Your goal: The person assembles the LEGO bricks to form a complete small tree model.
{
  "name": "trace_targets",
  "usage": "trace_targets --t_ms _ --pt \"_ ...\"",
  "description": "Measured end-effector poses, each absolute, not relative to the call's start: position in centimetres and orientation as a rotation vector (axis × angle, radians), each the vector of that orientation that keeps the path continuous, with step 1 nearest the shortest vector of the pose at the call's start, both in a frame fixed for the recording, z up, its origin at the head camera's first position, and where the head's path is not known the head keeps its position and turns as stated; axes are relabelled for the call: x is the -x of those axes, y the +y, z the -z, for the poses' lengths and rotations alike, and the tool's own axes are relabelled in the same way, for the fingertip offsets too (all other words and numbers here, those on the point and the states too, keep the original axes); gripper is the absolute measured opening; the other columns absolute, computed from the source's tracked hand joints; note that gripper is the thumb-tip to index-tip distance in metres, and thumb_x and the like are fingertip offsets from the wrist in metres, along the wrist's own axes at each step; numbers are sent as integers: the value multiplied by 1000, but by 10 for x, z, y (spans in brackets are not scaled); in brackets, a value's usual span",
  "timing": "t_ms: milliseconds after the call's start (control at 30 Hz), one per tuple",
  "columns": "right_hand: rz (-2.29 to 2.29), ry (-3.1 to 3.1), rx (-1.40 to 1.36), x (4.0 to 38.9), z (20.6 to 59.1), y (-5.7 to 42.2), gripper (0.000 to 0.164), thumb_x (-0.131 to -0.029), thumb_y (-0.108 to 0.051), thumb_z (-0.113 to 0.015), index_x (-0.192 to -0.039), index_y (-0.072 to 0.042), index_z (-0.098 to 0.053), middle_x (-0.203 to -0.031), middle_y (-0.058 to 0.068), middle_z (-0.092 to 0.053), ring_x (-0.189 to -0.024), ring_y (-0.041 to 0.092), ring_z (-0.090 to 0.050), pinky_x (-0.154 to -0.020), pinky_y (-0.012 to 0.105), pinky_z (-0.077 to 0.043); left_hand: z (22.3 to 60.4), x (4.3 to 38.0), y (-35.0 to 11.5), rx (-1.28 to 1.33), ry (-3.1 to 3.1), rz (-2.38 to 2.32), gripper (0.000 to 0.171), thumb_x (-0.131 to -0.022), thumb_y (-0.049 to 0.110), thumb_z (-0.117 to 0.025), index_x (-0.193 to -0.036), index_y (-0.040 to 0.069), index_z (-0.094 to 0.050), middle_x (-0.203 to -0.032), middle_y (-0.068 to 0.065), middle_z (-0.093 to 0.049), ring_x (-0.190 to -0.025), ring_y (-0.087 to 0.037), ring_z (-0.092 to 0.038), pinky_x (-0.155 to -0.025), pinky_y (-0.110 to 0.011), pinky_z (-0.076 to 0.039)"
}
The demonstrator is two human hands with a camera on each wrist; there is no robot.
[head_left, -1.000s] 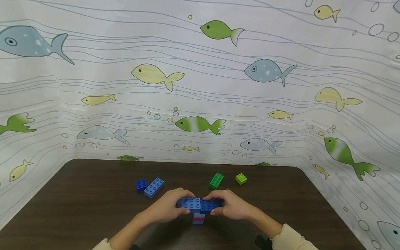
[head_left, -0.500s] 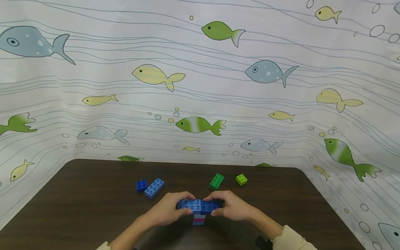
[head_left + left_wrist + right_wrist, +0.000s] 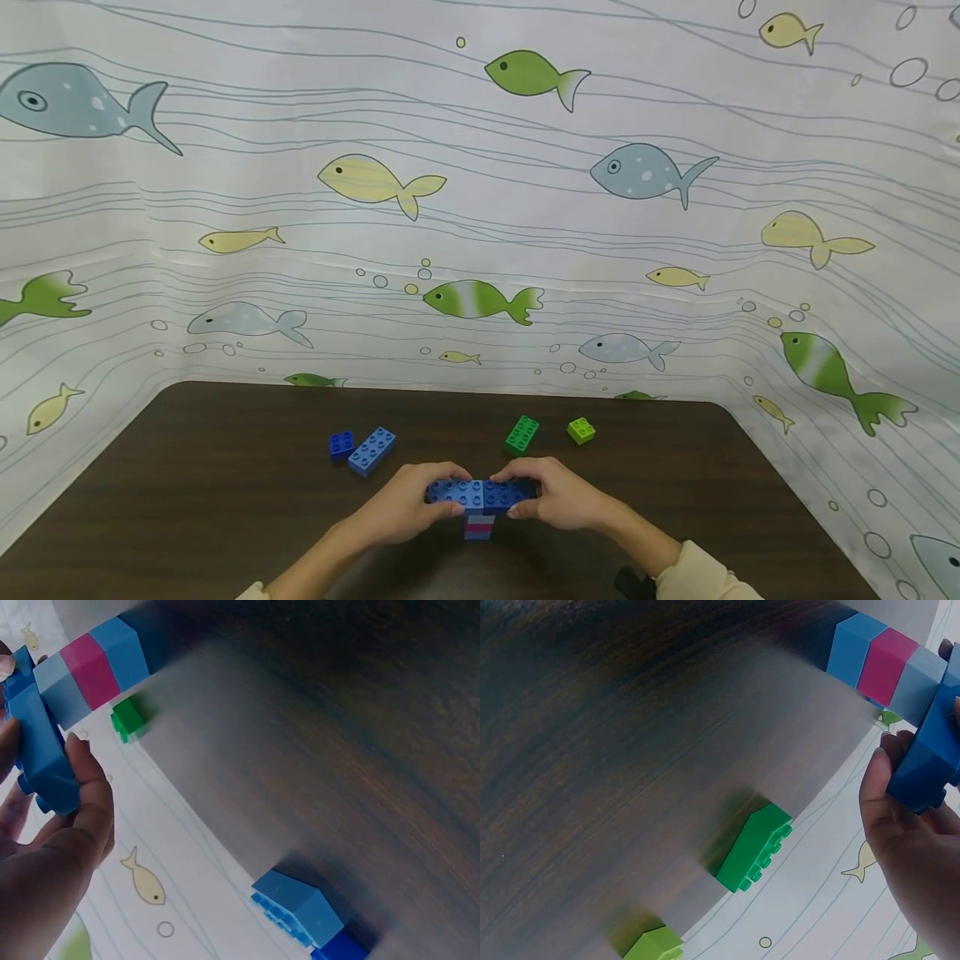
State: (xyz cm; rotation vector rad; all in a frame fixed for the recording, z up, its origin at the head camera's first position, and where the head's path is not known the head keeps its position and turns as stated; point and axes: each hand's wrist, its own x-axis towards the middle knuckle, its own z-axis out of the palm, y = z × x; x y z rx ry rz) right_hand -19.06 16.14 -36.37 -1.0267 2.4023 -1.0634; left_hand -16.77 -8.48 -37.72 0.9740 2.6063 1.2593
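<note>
Table (image 3: pixel 187 508) (dark, wood-grained) underlies the brick stack (image 3: pixel 478 527), fish-printed backdrop (image 3: pixel 495 233) behind.

Soft, even light fills the head view; the wall (image 3: pixel 525 233) looks pale and greyish, the worktop (image 3: pixel 187 483) dark, with diffuse shadows under the fingers (image 3: pixel 442 468). No lamp shows, so the light's source cannot be told. Wide-angle stretching marks that view's outer edges. Both wrist views have a cool cast, a milky glare along the worktop's far edge and deep darkness in an upper corner. The green brick (image 3: pixel 754 847) casts a blurred shadow.
</note>
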Motion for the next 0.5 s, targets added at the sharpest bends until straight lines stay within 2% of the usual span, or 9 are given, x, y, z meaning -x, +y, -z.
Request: trace_targets --t_ms 500 --pt "1074 2396 1052 191 365 161 31 -84 -9 -66 -114 -6 -60 -109 4 -61 -85 10 -52 -73 23 -45 377 167 -83 -904 2605 -1277 27 -86 21 -64 -111 9 -62 -106 -6 -62 -92 -20 -57 -77 -35 -47"
